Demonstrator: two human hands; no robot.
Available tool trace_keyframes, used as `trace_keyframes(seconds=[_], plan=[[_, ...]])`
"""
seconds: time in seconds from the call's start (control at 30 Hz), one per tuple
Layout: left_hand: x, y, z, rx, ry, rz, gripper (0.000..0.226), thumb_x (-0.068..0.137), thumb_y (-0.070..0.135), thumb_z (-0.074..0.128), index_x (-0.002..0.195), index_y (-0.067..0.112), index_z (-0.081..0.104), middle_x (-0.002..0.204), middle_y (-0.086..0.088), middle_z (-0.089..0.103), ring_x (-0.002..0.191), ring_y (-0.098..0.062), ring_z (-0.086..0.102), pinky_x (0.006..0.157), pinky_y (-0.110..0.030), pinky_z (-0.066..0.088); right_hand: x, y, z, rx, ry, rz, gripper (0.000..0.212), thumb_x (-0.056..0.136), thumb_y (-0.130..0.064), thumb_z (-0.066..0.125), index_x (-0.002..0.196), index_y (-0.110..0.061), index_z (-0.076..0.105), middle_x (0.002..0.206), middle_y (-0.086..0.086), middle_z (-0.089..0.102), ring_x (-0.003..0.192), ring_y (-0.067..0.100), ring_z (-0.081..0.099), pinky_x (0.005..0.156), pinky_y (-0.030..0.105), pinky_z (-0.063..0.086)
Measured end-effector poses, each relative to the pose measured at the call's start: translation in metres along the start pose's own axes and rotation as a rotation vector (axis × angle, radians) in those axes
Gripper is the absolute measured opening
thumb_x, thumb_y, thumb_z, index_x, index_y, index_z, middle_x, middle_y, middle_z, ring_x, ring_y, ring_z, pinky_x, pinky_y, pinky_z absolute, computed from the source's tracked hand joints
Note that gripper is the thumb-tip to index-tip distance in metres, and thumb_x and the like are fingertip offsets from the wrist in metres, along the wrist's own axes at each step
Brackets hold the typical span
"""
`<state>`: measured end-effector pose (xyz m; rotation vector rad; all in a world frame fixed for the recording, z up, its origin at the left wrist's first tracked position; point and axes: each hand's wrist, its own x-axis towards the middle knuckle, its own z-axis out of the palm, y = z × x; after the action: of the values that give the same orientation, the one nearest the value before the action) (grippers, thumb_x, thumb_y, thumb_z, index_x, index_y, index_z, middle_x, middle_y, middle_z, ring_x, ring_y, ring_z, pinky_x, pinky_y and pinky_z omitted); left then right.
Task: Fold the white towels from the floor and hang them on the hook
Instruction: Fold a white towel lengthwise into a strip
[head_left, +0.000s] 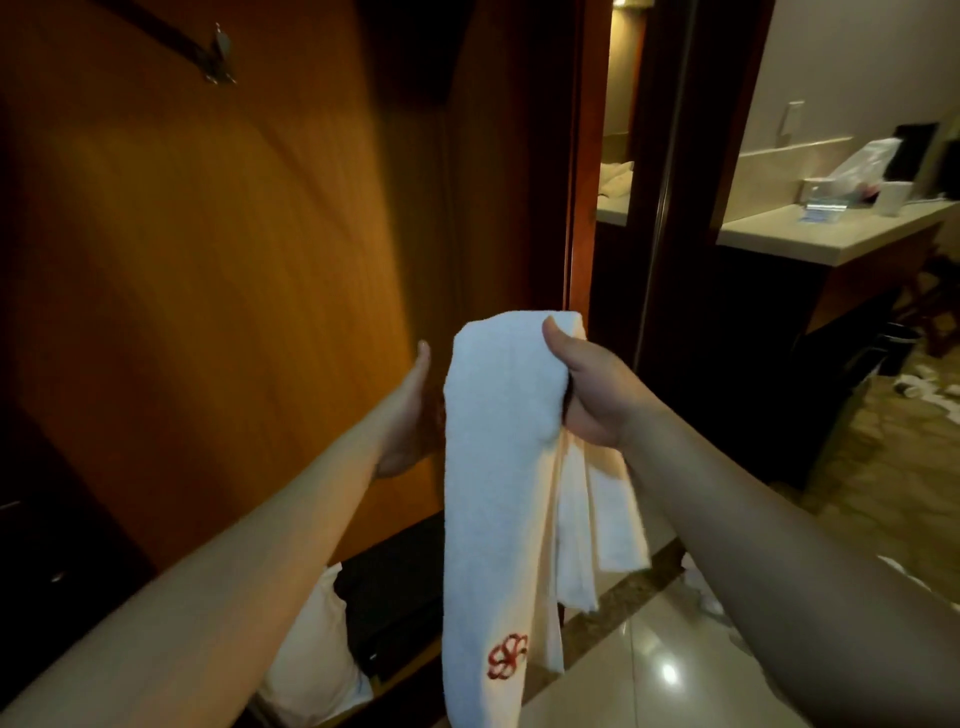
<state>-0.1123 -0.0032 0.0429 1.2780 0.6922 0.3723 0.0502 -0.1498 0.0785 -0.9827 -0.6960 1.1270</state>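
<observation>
Head view: right hand (587, 389) clamped on the top fold of a white towel (498, 493), thumb over the front, fingers behind. Towel folded lengthwise, hanging down in a long strip; red embroidered emblem (506, 656) near its lower end; looser layers trail off the right side below the hand. Left hand (415, 410) open, palm toward the towel's left edge, just beside it or touching; contact cannot be told. Both forearms extended forward.

Behind the hands: orange-brown wooden panel (234, 260), blurred. Metal hook (222, 54) mounted high at upper left, well apart from the towel, bare. Dark doorframe (670, 208) to the right of the panel. Pale counter (810, 239) at far right, carrying a clear bag and small items, too blurred to name.

Below: glossy tiled floor (649, 675) with a dark border strip; white cloth (311, 660) at the foot of the panel, under the left forearm. Scattered white bits on the floor at right.
</observation>
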Motion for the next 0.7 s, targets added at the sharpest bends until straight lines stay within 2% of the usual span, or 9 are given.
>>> trace_keyframes(seconds=[0.1,0.17,0.27,0.33,0.37,0.47,0.57,0.63,0.7], plan=[[-0.014,-0.019,0.014,0.079,0.085,0.069,0.110,0.062,0.094,0.036,0.151,0.029,0.040,0.151,-0.004,0.048,0.141,-0.027,0.042,0.119,-0.057,0.026,0.004,-0.002,0.010,-0.012,0.017,0.010,0.044,0.099,-0.042,0.056,0.133,-0.014,0.056,0.120,0.003,0.074,0.110,0.018,0.071,0.094,0.034,0.056],[-0.027,-0.026,0.021,0.196,0.151,0.151,0.102,0.056,0.095,0.042,0.141,0.040,0.047,0.146,0.006,0.052,0.135,-0.016,0.047,0.117,-0.051,0.028,0.005,-0.004,0.017,-0.034,-0.016,0.001,0.039,0.101,-0.042,0.053,0.129,-0.015,0.058,0.118,0.002,0.075,0.109,0.016,0.071,0.097,0.034,0.055],[-0.035,-0.027,0.030,0.282,0.212,0.305,0.070,0.070,0.082,0.049,0.131,0.049,0.042,0.116,0.025,0.059,0.094,0.010,0.061,0.086,-0.022,0.047,0.007,-0.009,0.027,-0.135,-0.051,-0.019,0.031,0.100,-0.047,0.052,0.118,-0.022,0.058,0.121,0.002,0.072,0.113,0.019,0.068,0.093,0.033,0.057],[-0.039,-0.020,0.034,0.275,0.326,0.394,0.071,0.077,0.072,0.052,0.138,0.039,0.037,0.113,0.022,0.057,0.090,0.007,0.065,0.059,-0.009,0.050,0.008,-0.014,0.034,-0.192,-0.056,-0.036,0.041,0.100,-0.050,0.050,0.128,-0.020,0.052,0.131,0.005,0.065,0.123,0.023,0.061,0.103,0.041,0.052],[-0.043,-0.017,0.036,0.263,0.411,0.450,0.067,0.081,0.067,0.055,0.138,0.036,0.037,0.115,0.019,0.055,0.094,0.002,0.065,0.056,-0.008,0.050,0.010,-0.016,0.039,-0.209,-0.052,-0.042,0.050,0.100,-0.051,0.049,0.136,-0.017,0.047,0.135,0.006,0.061,0.127,0.024,0.058,0.110,0.047,0.046],[-0.061,-0.014,0.044,0.204,0.560,0.652,0.022,0.096,0.055,0.053,0.111,0.040,0.055,0.105,0.014,0.061,0.092,-0.003,0.064,0.063,-0.009,0.050,0.017,-0.027,0.051,-0.268,-0.021,-0.056,0.073,0.099,-0.054,0.049,0.156,-0.013,0.027,0.151,0.009,0.049,0.139,0.029,0.047,0.116,0.056,0.036],[-0.078,-0.019,0.068,0.152,0.283,0.675,0.040,0.093,0.063,0.041,0.089,0.034,0.068,0.089,0.008,0.071,0.085,-0.007,0.067,0.071,-0.015,0.051,0.026,-0.041,0.067,-0.352,-0.014,-0.085,0.084,0.096,-0.060,0.050,0.159,-0.012,0.020,0.159,0.012,0.038,0.144,0.032,0.041,0.111,0.062,0.040],[-0.077,-0.019,0.082,0.194,0.162,0.612,0.068,0.084,0.078,0.029,0.113,0.031,0.069,0.112,0.010,0.072,0.109,-0.006,0.064,0.091,-0.022,0.047,0.030,-0.051,0.080,-0.336,-0.011,-0.097,0.098,0.084,-0.065,0.061,0.160,-0.021,0.016,0.162,0.014,0.032,0.147,0.034,0.036,0.107,0.067,0.040],[-0.066,-0.015,0.087,0.138,0.103,0.516,0.095,0.073,0.090,0.022,0.143,0.032,0.050,0.144,0.014,0.054,0.134,0.000,0.046,0.107,-0.026,0.030,0.032,-0.060,0.092,-0.273,-0.010,-0.105,0.115,0.064,-0.066,0.073,0.159,-0.034,0.017,0.162,0.016,0.031,0.147,0.039,0.033,0.104,0.073,0.038]])
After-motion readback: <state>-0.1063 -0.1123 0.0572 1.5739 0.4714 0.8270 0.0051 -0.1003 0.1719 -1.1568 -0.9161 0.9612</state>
